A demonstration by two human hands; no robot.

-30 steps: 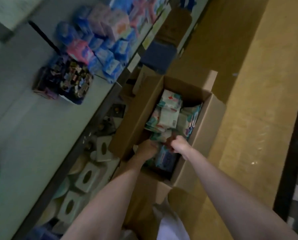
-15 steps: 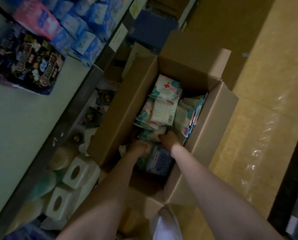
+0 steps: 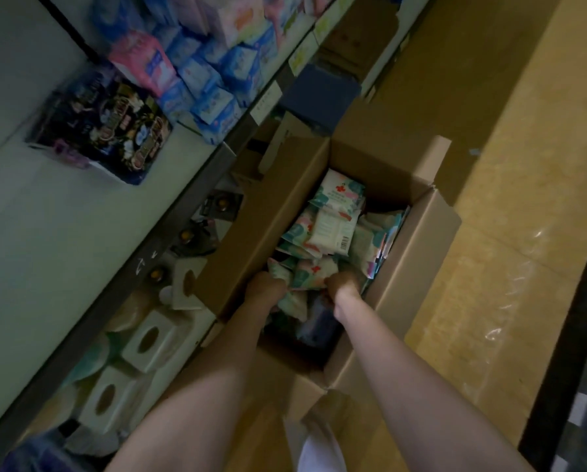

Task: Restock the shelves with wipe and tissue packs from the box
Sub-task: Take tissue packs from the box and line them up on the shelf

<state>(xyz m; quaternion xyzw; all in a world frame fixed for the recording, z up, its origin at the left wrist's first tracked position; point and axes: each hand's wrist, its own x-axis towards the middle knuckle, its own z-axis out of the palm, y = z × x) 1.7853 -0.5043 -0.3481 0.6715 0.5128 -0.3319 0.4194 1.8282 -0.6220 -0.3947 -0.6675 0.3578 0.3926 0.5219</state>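
An open cardboard box (image 3: 418, 267) stands on the floor beside the shelves, full of small wipe and tissue packs (image 3: 333, 223) in white, teal and pink. Both my hands are down inside it at its near end. My left hand (image 3: 263, 289) and my right hand (image 3: 343, 284) each grip one side of a bunch of wipe packs (image 3: 305, 274) held between them. My fingers are hidden under the packs. A dark blue pack (image 3: 322, 321) lies lower in the box beneath my right wrist.
The white shelf (image 3: 46, 253) at left carries a dark patterned pack (image 3: 108, 131) and blue and pink packs (image 3: 210, 76). The bottom shelf holds white tissue boxes (image 3: 149, 342). A blue box (image 3: 319, 93) sits beyond the carton. Tan floor (image 3: 489, 267) runs along the right.
Both hands have gone deeper into the box and closed on a bunch of packs, which now sits raised between them. The view has swung slightly.
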